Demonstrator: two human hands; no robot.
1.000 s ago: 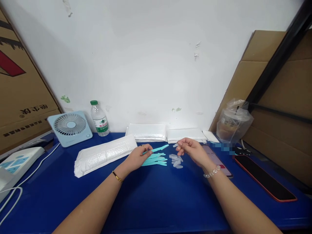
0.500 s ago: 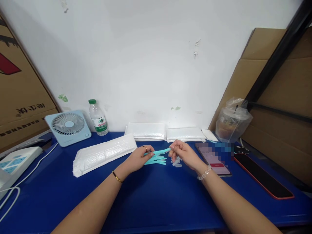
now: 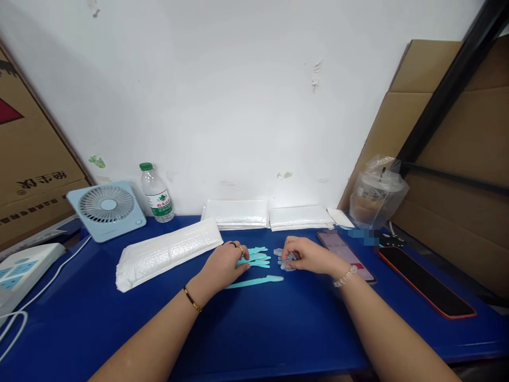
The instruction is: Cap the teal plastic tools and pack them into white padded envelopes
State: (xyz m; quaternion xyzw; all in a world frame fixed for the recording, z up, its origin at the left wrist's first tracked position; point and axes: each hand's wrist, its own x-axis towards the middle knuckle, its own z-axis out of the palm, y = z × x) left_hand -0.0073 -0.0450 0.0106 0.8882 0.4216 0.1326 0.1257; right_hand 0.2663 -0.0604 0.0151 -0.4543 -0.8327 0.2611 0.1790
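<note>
Light, slick and best held by the middle

Several slim, turquoise sticks, apparently plastic (image 3: 260, 264), lie in a loose pile on the glossy blue desk (image 3: 254, 329), just past the centre towards 12 o'clock. The left hand (image 3: 223, 266) curls over their 9 o'clock ends; whether it pinches one cannot be told. At 3 o'clock from the pile is a cluster of small, translucent, flattened plastic pieces (image 3: 277, 253). The right hand (image 3: 306, 257) has its fingertips down among them, and its hold is also unclear. A lone turquoise stick with a paler, wider end (image 3: 256, 281) lies apart at 6 o'clock from the pile, untouched.

The sticks look very light and fairly stiff, perhaps with a little flex; a thumb-and-finger pinch at mid-shank should suit, leaving the wider 3 o'clock ends free. The translucent pieces are probably lighter, smooth and inclined to skid or cling together, and hard squeezing might flatten them. Gripping one by its long edges, between fingertips, seems surest.
</note>
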